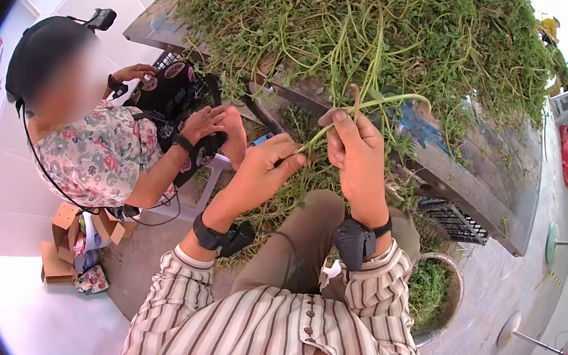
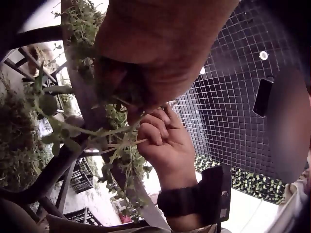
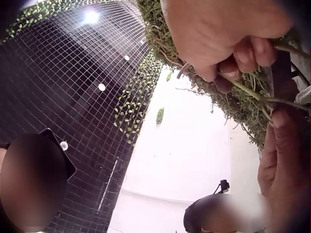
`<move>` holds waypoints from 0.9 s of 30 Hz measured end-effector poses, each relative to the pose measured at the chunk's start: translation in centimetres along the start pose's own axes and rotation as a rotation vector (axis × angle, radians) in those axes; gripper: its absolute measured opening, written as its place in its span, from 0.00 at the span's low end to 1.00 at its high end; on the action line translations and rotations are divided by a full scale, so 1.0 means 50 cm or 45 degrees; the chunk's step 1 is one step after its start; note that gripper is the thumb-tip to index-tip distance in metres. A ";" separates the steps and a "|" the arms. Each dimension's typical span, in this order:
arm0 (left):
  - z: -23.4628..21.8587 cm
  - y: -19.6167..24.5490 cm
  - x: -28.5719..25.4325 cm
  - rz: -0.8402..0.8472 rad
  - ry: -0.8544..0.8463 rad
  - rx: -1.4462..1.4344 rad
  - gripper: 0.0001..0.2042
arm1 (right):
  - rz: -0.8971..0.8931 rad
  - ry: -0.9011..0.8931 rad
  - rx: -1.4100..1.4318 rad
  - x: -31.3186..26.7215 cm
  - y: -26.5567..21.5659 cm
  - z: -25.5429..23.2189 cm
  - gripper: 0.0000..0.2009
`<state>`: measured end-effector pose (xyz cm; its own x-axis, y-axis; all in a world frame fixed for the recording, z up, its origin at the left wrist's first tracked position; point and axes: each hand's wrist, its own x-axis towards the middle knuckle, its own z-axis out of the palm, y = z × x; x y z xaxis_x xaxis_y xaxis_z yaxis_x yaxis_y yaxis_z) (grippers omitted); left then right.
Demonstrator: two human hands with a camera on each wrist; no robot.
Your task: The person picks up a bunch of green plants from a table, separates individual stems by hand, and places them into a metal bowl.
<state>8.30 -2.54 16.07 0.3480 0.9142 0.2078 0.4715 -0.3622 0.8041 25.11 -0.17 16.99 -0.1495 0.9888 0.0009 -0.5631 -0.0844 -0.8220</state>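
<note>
Both of the person's hands work on a leafy green plant stem [image 1: 316, 139] in front of the table edge. My left hand [image 1: 263, 171] pinches its lower end between thumb and curled fingers. Higher up, my right hand [image 1: 358, 158] grips the stem between thumb and forefinger, and thin shoots spread beyond it over the table's edge. In the right wrist view, the stem [image 3: 252, 93] forks between the two hands. The left wrist view has leaves [image 2: 60, 128] hanging to the side of the stem; the left fingertips are in shadow there.
A large heap of cut greens [image 1: 282, 21] covers much of the table [image 1: 501, 197]. Beneath its edge sits a black crate [image 1: 456, 221]. A round tub [image 1: 458, 288] of greens stands by the right knee. Another person [image 1: 110, 149] sits at left, near cardboard boxes [image 1: 59, 263].
</note>
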 end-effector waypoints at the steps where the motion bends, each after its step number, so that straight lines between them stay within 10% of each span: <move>1: 0.001 0.000 0.001 -0.006 0.026 -0.036 0.12 | -0.027 0.031 -0.009 0.001 0.001 -0.002 0.11; 14: 0.009 -0.032 0.008 -0.162 0.329 0.013 0.06 | -0.188 0.138 -0.141 -0.004 0.012 0.004 0.12; 20: -0.030 -0.106 -0.002 -0.601 0.798 -0.667 0.07 | -0.339 0.275 0.048 -0.009 -0.030 -0.028 0.12; 27: -0.043 -0.044 -0.038 -0.502 0.756 -0.891 0.05 | -0.331 0.295 0.053 -0.006 -0.020 -0.018 0.13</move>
<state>4.85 -3.10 15.08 -0.2821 0.9579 -0.0535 -0.1843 0.0006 0.9829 26.48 -0.29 17.30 0.1891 0.9792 0.0738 -0.5913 0.1735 -0.7875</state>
